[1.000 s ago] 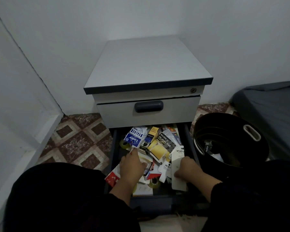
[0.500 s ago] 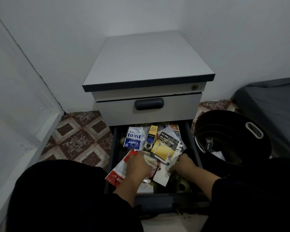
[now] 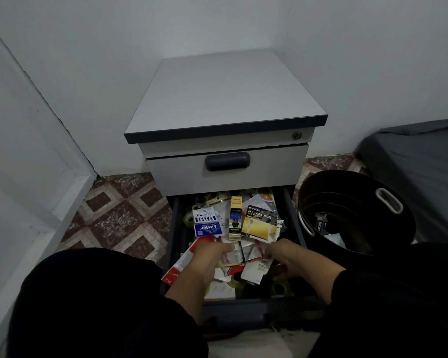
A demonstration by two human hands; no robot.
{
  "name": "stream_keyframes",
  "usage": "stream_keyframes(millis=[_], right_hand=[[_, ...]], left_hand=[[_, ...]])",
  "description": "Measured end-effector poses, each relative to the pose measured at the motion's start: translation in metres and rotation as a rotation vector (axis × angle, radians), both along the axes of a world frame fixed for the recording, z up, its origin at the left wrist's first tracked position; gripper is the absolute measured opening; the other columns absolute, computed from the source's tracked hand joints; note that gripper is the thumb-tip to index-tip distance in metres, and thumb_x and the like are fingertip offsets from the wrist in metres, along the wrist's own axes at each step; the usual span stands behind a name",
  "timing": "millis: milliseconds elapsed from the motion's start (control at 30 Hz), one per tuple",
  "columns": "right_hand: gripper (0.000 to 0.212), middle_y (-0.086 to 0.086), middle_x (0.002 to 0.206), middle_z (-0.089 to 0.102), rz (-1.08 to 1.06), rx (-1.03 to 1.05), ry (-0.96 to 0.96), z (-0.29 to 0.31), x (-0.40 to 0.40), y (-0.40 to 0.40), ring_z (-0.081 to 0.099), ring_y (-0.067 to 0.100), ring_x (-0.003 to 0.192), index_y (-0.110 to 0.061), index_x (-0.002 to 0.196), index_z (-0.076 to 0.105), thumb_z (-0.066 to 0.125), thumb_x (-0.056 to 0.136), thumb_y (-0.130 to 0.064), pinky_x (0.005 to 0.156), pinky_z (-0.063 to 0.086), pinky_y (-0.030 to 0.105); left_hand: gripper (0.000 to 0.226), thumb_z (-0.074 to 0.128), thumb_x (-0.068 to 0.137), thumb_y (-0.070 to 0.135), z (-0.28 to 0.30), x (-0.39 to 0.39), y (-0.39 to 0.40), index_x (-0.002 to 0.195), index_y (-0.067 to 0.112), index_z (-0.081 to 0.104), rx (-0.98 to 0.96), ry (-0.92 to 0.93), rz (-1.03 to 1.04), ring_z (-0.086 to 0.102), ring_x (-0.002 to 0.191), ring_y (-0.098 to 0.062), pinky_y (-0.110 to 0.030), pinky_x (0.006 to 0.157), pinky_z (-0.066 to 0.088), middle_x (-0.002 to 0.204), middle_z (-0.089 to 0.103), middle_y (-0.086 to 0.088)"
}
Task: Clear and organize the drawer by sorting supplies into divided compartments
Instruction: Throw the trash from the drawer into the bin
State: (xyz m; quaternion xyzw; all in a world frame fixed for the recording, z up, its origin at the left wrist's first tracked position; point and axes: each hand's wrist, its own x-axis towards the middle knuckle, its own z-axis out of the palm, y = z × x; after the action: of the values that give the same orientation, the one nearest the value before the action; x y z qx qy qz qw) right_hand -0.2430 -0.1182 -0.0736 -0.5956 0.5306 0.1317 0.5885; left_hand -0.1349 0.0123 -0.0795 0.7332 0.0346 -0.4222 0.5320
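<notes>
Grey and pulled well out, the drawer (image 3: 175, 228) of the cabinet (image 3: 225, 99) sits low in front of us, heaped with loose supplies and showing no dividers that we can see. Our left hand (image 3: 209, 257) reaches in at the near middle, its fingers curled round a clear packet (image 3: 241, 253) that lies among red and white wrappers. Our right hand (image 3: 286, 257) is just beside it on the right, fingers bent down into the same heap; we cannot tell whether it grasps anything. Farther in lie a blue-and-white pack (image 3: 207, 224) on the left, a narrow yellow box (image 3: 235, 218) in the middle and a battery card (image 3: 259, 223) on the right, all overlapping. A tape roll (image 3: 189, 218) shows at the far left edge. Right of the drawer stands a black bin (image 3: 354, 210) on the tiled floor (image 3: 119, 215), with a stapler pack (image 3: 320, 223) inside it.
</notes>
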Motion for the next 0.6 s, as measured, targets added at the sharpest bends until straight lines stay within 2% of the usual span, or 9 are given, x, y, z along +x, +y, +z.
stream_keyframes(millis=[67, 133, 267, 367, 433, 533, 600], right_hand=[[0.011, 0.015, 0.092, 0.058, -0.018, 0.015, -0.003, 0.002, -0.001, -0.003, 0.057, 0.027, 0.075, -0.006, 0.105, 0.047, 0.045, 0.095, -0.004, 0.060, 0.049, 0.039], [0.012, 0.018, 0.095, 0.060, -0.023, 0.014, -0.016, 0.005, -0.003, -0.007, 0.060, 0.029, 0.073, -0.005, 0.108, 0.046, 0.044, 0.096, -0.003, 0.058, 0.051, 0.040], [0.017, 0.019, 0.088, 0.057, 0.031, -0.023, -0.007, 0.011, -0.007, -0.014, 0.059, 0.030, 0.068, -0.002, 0.111, 0.045, 0.047, 0.095, -0.002, 0.052, 0.050, 0.039], [0.014, 0.020, 0.089, 0.058, 0.093, -0.052, 0.040, 0.015, -0.008, -0.016, 0.059, 0.031, 0.074, -0.002, 0.108, 0.046, 0.046, 0.095, 0.000, 0.063, 0.054, 0.043], [0.017, 0.022, 0.096, 0.061, 0.132, -0.068, 0.072, 0.016, -0.009, -0.018, 0.061, 0.034, 0.080, -0.002, 0.110, 0.047, 0.046, 0.094, 0.001, 0.074, 0.055, 0.046], [0.026, 0.024, 0.112, 0.062, 0.209, -0.086, 0.132, 0.021, -0.010, -0.021, 0.062, 0.035, 0.087, 0.000, 0.119, 0.048, 0.045, 0.093, 0.001, 0.073, 0.055, 0.046], [0.023, 0.023, 0.105, 0.062, 0.239, -0.083, 0.145, 0.025, -0.011, -0.022, 0.062, 0.031, 0.080, 0.001, 0.117, 0.048, 0.044, 0.094, 0.001, 0.065, 0.054, 0.042]], left_hand=[[0.015, 0.067, 0.083, 0.001, 0.002, 0.001, 0.002, 0.089, 0.011, 0.058, -0.008, 0.043, 0.025, 0.052, 0.064, -0.016, -0.019, 0.042, 0.037, 0.084, 0.061, -0.007], [0.014, 0.065, 0.083, 0.003, 0.002, 0.003, 0.004, 0.093, 0.010, 0.058, -0.002, 0.088, 0.041, 0.054, 0.067, -0.017, -0.021, 0.050, 0.034, 0.085, 0.062, -0.008], [0.022, 0.065, 0.082, 0.003, 0.007, 0.004, 0.008, 0.103, 0.003, 0.060, 0.035, 0.136, -0.001, 0.060, 0.070, -0.021, -0.022, 0.051, 0.038, 0.087, 0.065, -0.013], [0.026, 0.065, 0.080, -0.002, 0.018, 0.008, 0.013, 0.106, -0.002, 0.061, 0.137, 0.076, -0.155, 0.061, 0.079, -0.025, -0.028, 0.059, 0.046, 0.090, 0.064, -0.015], [0.019, 0.063, 0.082, -0.002, 0.027, 0.015, 0.017, 0.101, -0.004, 0.063, 0.184, -0.010, -0.230, 0.058, 0.070, -0.021, -0.026, 0.055, 0.046, 0.085, 0.062, -0.013], [0.012, 0.063, 0.085, 0.003, 0.038, 0.027, 0.017, 0.094, -0.002, 0.068, 0.087, -0.138, -0.091, 0.059, 0.057, -0.015, -0.022, 0.048, 0.046, 0.080, 0.067, -0.010], [0.007, 0.065, 0.086, 0.007, 0.035, 0.038, 0.016, 0.084, 0.000, 0.064, 0.007, -0.199, 0.109, 0.058, 0.051, -0.018, -0.021, 0.046, 0.046, 0.072, 0.063, -0.012]])
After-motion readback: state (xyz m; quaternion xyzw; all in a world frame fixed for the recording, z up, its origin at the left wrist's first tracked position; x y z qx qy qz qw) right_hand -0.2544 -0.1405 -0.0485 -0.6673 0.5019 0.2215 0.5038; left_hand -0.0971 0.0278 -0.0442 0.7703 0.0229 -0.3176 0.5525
